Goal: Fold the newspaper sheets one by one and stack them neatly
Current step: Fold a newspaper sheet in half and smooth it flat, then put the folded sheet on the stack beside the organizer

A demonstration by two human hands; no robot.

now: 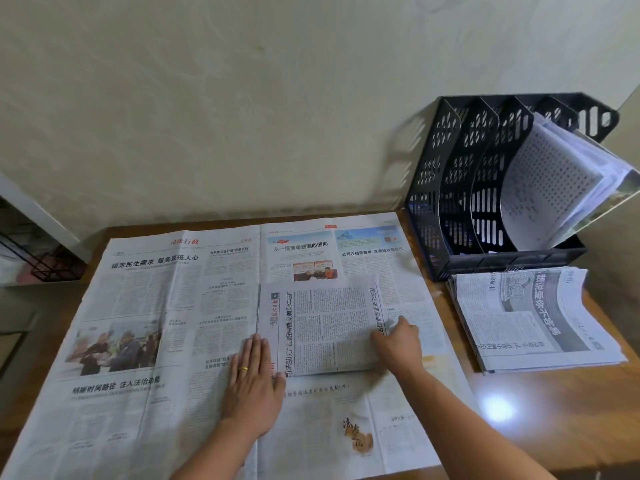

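Lifting the folded sheet (320, 327) risks dragging the open newspaper (166, 327) beneath: left hand (254, 372) presses flat, fingers together; right hand (398, 336) pinches its edge.

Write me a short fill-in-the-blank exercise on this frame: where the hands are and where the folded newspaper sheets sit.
1. The left hand lies ____ on the left edge of the folded sheet.
2. The right hand touches that sheet's ____ edge.
3. The folded sheet lies on top of an ____ newspaper spread over the table.
4. The stack of folded newspapers sits in front of the black ____.

Missing words: flat; right; open; file rack
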